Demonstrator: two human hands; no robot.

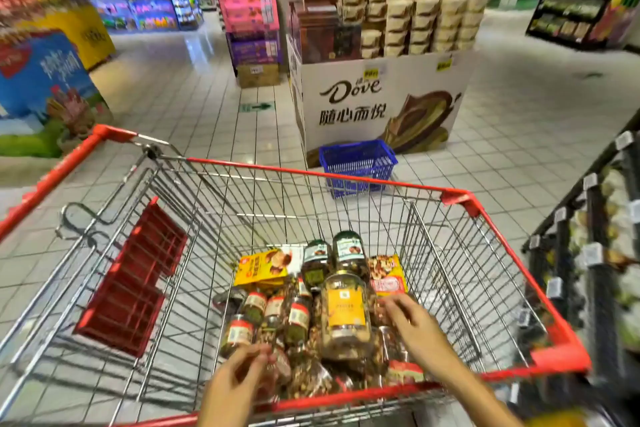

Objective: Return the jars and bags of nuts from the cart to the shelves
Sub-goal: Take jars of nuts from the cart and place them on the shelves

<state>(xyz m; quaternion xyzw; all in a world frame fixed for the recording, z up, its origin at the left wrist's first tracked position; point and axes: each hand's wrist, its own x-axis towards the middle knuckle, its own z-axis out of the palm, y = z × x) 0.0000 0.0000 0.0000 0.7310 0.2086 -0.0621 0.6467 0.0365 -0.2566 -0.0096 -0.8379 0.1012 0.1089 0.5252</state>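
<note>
Your left grip (239, 380), fingers curled, hangs over the small jars (298, 317) in the cart (346, 179); blur hides whether it holds anything. Your right grip (412, 319), fingers apart, is beside the big jar (346, 315), bags (386, 276) behind it.

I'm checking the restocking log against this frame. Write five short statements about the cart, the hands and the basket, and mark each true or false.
1. The cart holds jars and bags of nuts. True.
2. The blue basket sits inside the cart. False: it stands on the floor beyond it, by the Dove display.
3. The large jar has a yellow label. True.
4. The right hand lifts the large jar above the rim. False: the jar sits among the others, and the hand reaches in beside it, fingers loose.
5. The left hand rests on the cart's handle. False: it reaches down among the jars.
</note>
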